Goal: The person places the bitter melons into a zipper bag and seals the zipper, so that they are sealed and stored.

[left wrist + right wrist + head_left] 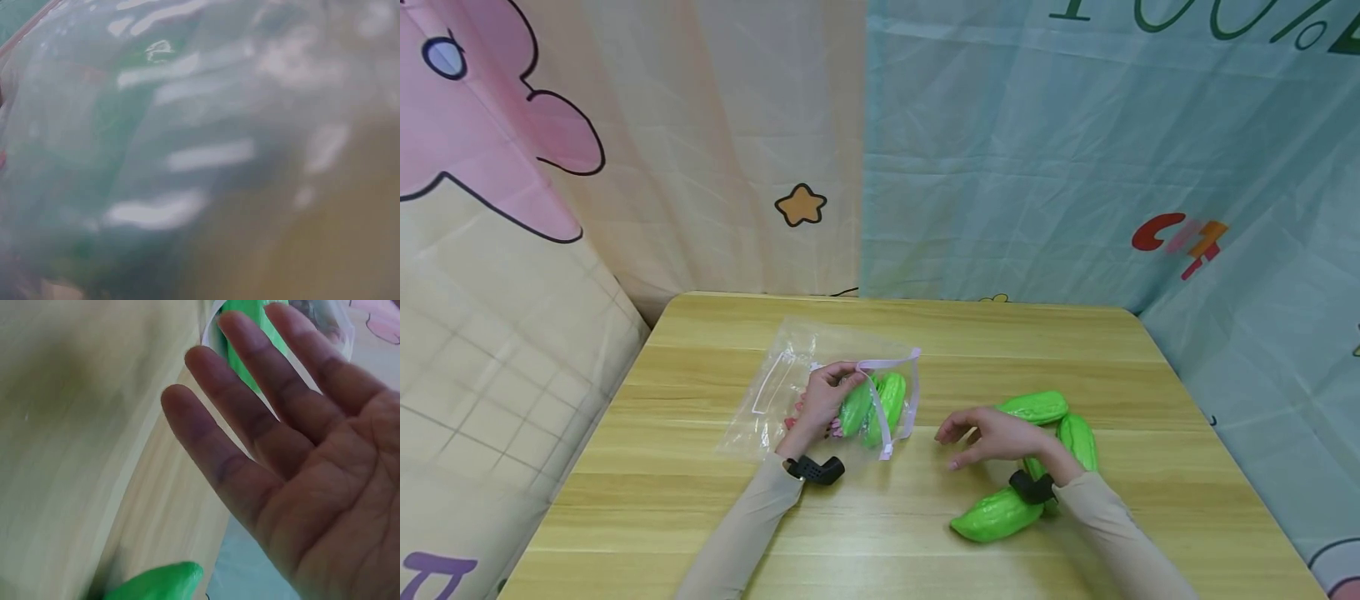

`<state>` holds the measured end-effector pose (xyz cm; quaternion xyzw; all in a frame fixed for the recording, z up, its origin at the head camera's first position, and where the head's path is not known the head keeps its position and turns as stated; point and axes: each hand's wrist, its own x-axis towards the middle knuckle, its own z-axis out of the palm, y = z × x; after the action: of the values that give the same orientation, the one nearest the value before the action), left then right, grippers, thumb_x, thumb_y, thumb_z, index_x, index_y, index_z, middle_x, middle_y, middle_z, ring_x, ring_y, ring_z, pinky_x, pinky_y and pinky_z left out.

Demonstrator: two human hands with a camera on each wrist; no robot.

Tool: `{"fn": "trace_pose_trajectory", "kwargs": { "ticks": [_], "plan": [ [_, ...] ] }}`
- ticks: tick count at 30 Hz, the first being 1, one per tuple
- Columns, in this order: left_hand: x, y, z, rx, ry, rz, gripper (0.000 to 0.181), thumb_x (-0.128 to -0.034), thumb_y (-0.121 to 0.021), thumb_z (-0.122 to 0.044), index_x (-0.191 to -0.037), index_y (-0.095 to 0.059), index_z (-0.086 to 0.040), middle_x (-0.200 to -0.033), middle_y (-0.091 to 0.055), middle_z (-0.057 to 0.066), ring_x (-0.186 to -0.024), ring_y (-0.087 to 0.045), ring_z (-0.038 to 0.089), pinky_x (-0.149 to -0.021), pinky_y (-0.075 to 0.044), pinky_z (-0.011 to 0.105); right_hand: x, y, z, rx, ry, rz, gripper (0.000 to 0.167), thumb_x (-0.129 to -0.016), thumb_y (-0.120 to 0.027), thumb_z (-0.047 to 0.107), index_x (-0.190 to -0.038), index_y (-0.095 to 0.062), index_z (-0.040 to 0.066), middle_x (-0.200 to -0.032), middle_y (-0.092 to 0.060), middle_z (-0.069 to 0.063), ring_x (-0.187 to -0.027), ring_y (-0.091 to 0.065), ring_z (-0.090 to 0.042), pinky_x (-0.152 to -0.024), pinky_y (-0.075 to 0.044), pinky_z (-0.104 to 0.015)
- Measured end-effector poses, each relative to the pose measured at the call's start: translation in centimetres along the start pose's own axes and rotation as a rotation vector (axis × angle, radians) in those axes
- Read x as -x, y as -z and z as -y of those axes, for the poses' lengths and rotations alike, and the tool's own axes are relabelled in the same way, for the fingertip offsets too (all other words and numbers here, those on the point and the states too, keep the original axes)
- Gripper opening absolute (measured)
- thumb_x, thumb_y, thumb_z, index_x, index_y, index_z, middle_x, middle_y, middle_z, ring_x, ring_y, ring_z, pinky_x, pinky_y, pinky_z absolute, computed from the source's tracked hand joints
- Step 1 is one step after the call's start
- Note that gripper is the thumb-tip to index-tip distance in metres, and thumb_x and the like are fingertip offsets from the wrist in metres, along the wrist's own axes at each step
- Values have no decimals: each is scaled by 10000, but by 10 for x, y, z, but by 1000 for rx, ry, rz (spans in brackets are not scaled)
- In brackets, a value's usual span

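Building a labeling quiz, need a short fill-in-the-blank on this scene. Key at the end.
1. The hand pinching the clear bag near its rim is the person's ____ hand.
2. The right hand is holding ____.
3. The loose gourds on the table are coloured ____.
4. The orange, dark-outlined shape on the curtain is a ____.

Missing words: left; nothing; green; star.
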<state>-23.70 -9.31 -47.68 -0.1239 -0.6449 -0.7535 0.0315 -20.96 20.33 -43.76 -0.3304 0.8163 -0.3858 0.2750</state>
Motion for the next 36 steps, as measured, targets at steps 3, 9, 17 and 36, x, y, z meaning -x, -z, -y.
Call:
{"fn": "trace_pose_trajectory", "kwargs": {
  "ticks": [3,9,17,36],
  "plan": [
    [0,0,0,-2,2,0,247,-873,-649,18,-1048,-588,181,-870,-703,-64,-873,-616,98,-704,-473,185,4,2,-2,49,-2,36,421,-787,-792,246,-1111,-625,35,-1103,-638,-75,-1032,-568,-268,-887,-442,-496],
    [0,-1,-1,0,6,5,240,-875,-645,26,-1053,-589,177,-891,-709,-29,-875,-615,95,-704,-474,184,11,5,-5,116,-19,90,462,-741,-822,312,-1092,-639,73,-1062,-639,-31,-975,-562,-261,-847,-457,-444],
    [-1,-1,0,9,-4,12,247,-875,-644,20,-1053,-585,182,-889,-708,-29,-884,-615,110,-712,-476,186,18,5,-7,148,-24,100,488,-718,-837,324,-1093,-634,87,-1031,-620,-4,-953,-544,-223,-837,-463,-382],
    [0,-2,0,15,-6,8,264,-868,-653,20,-1049,-573,193,-859,-694,-87,-855,-606,81,-698,-473,177,23,4,-8,106,-72,245,445,-657,-879,204,-1003,-624,88,-947,-597,8,-890,-536,-148,-807,-451,-313]
  ]
}}
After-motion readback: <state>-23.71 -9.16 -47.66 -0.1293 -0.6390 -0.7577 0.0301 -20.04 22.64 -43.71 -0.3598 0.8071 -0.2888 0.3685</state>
